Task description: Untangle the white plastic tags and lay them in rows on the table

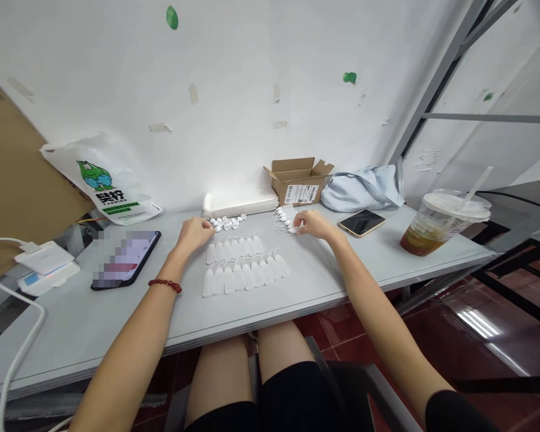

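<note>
My left hand (194, 234), a red bead bracelet (165, 285) at its wrist, is beside a small heap of white plastic caps (227, 223). Its fingers are pinched together, and whatever they hold is too small to make out. My right hand (314, 224) is closed at a cluster of white pieces with thin loops (285, 215); its fingertips touch the cluster's right side, and what they grip is partly hidden. Between my forearms lie two rows of flat, translucent white sleeves with string loops, a back row (234, 248) and a longer front row (245, 275).
Behind the caps is a white tray stack (240, 203), with an open cardboard box (299, 180) and pale blue cloth bag (362, 189) beside it. Phones lie left (126, 261) and right (362, 222). A drink cup (432, 225) stands right, a charger (45, 258) left.
</note>
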Motion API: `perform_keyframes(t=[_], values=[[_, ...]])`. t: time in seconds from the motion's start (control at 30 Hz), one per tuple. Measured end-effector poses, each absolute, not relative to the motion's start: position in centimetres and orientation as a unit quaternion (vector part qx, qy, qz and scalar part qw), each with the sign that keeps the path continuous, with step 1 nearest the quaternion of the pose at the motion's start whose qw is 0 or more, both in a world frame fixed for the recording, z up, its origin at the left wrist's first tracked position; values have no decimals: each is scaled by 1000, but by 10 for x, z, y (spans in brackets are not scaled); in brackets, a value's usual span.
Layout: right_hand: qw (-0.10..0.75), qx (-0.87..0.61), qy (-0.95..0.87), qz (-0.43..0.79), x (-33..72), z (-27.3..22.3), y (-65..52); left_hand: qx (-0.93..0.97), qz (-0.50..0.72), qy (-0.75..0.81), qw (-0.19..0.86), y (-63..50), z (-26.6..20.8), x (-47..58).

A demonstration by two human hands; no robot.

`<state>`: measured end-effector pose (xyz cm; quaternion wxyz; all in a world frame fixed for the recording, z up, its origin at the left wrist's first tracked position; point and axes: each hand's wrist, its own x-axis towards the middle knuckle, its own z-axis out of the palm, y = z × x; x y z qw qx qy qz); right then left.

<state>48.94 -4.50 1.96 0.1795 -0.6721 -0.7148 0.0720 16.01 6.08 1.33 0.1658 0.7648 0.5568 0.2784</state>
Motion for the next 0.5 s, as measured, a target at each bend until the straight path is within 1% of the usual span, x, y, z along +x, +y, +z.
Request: perform_keyframes(t=[0.13, 0.5], values=[[176, -675, -713, 64, 491, 18, -43, 763, 245, 585, 129, 54, 21, 165], [162, -687, -704, 76, 489, 24, -48, 758, 252, 587, 133, 52, 23, 167]])
